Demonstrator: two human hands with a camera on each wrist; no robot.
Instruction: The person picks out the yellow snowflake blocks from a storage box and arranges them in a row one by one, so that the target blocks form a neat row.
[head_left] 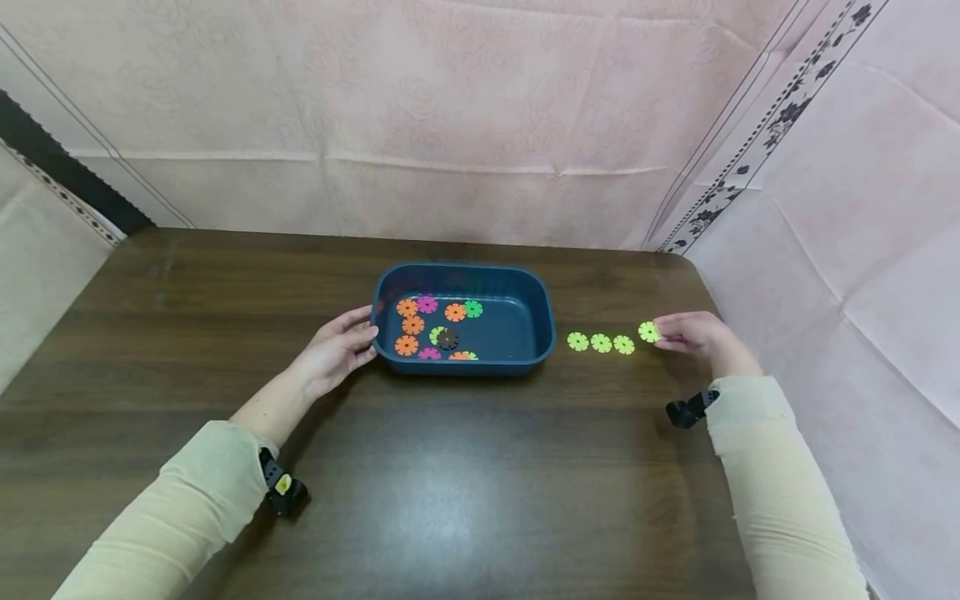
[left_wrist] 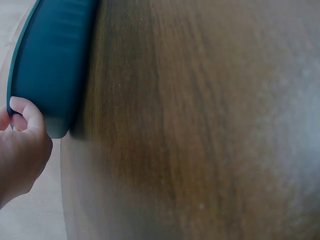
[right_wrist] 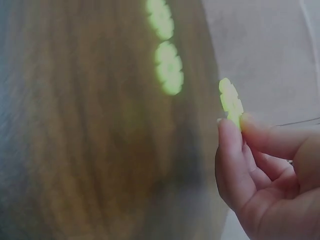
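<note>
In the head view, a dark blue tray (head_left: 513, 368) holds several notched flower-shaped discs, among them an orange disc (head_left: 413, 325), a pink disc (head_left: 427, 304), a green disc (head_left: 473, 309) and a dark brown disc (head_left: 447, 339). My left hand (head_left: 337, 352) grips the tray's left end, thumb at the rim, as the left wrist view also shows. Off to the right, my right hand (head_left: 693, 335) pinches a yellow-green disc (right_wrist: 230, 100) between thumb and fingertips. Three matching yellow-green discs (head_left: 601, 342) lie in a row on the table, between the tray and that hand.
The brown wooden table (head_left: 420, 467) carries all of this. Pale patterned cloth (head_left: 450, 100) hangs behind its far edge, and another cloth (head_left: 847, 208) borders the right side. Each wrist wears a black camera, such as the left one (head_left: 287, 493).
</note>
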